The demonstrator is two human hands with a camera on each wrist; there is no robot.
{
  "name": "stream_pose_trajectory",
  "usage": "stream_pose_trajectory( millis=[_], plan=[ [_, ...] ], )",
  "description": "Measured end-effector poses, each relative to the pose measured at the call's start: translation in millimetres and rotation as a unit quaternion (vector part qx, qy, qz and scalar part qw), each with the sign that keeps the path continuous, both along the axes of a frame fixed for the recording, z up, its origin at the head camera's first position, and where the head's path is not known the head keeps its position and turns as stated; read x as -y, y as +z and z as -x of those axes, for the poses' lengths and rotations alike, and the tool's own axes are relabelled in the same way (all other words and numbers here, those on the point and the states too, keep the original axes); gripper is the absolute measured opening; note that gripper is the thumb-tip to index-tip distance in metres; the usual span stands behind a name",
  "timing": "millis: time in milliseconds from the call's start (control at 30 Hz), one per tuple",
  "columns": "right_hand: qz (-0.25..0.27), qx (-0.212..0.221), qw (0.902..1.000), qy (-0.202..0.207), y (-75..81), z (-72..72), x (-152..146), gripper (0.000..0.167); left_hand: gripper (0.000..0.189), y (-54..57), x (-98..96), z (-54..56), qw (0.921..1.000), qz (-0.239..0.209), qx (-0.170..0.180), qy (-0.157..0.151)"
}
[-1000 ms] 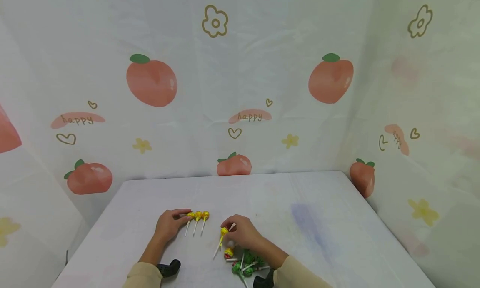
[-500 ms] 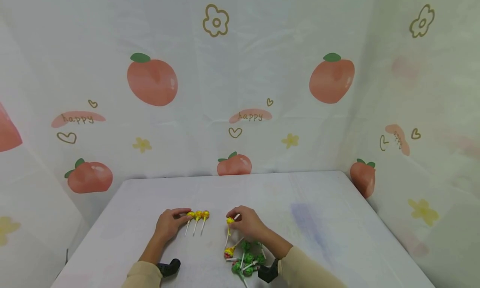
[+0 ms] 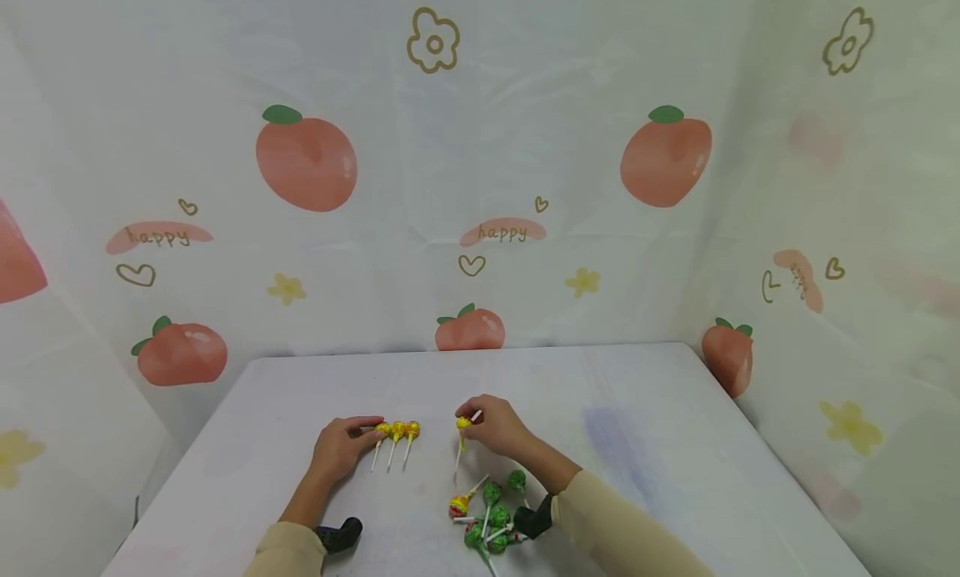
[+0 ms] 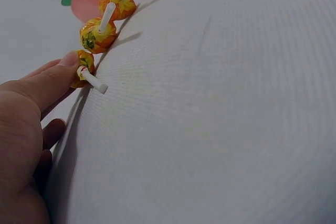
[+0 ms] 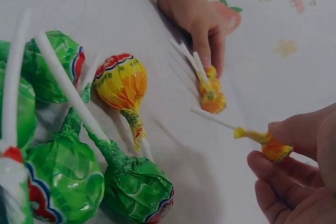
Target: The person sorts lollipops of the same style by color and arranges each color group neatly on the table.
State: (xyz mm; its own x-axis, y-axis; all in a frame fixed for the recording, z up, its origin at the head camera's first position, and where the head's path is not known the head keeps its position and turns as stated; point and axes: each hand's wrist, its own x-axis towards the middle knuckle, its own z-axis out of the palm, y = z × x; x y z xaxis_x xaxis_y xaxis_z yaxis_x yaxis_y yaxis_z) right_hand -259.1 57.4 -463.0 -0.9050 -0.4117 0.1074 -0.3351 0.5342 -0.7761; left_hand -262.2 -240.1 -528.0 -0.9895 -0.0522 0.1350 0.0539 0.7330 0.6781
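My left hand pinches the leftmost yellow lollipop by its wrapped head, thumb on one side and a finger on the other. Right beside it stand a middle yellow lollipop and a third yellow lollipop, heads in a row and white sticks toward me. My right hand, to the right of that row, holds another yellow lollipop by the head between thumb and fingers, its stick slanting down. Near the pile, one more yellow lollipop lies with a red-edged label showing.
Several green lollipops lie jumbled on the white table, close to my right forearm. A black wrist mount sits at each sleeve cuff. Behind the table's far edge hangs a printed white cloth.
My right hand has carried its yellow lollipop up and away from the pile, farther back on the table. More of the green lollipops now show. The left hand keeps its place at the row.
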Motion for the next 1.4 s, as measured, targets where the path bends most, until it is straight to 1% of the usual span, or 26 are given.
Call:
stream_pose_trajectory(
  millis=[100, 267, 467, 633, 733, 967, 1200, 1300, 1400],
  plan=[
    [-0.001, -0.002, 1.0, 0.002, -1.8, 3.9, 3.3, 0.02, 0.029, -1.3, 1.3, 0.3, 1.0, 0.003, 0.0, 0.001],
    [-0.014, -0.002, 0.9999, 0.0, -5.9, 12.3, 11.5, 0.02, 0.029, -0.3, 1.7, -0.4, 1.0, 0.003, 0.002, -0.001],
    [-0.03, 0.013, 0.9995, -0.005, -11.0, 22.9, 21.6, 0.021, 0.028, 2.1, -1.6, 0.0, 1.0, -0.003, 0.004, 0.0],
    [-0.021, 0.028, 0.9993, -0.015, -17.5, 29.4, 29.2, 0.027, 0.027, 1.7, -1.9, 0.8, 1.0, 0.001, -0.001, -0.003],
    [-0.013, 0.04, 0.9987, -0.028, -23.0, 32.0, 33.8, 0.027, 0.027, 1.5, -1.5, 0.7, 1.0, 0.003, -0.004, -0.004],
    [0.007, 0.033, 0.9982, -0.049, -34.6, 33.1, 43.2, 0.014, 0.028, 0.0, -0.1, -0.5, 1.0, 0.005, -0.001, -0.001],
    [0.021, 0.02, 0.9964, -0.079, -47.7, 31.0, 52.5, 0.013, 0.028, 0.2, -0.3, -1.8, 1.0, 0.004, 0.002, -0.003],
    [0.021, 0.015, 0.9954, -0.092, -51.2, 28.9, 56.7, 0.012, 0.028, 0.3, -0.3, -1.6, 1.0, 0.006, 0.001, -0.004],
    [0.023, 0.013, 0.995, -0.097, -52.3, 27.1, 60.1, 0.011, 0.029, 0.5, 0.0, -1.3, 1.0, 0.006, -0.001, -0.005]
  ],
)
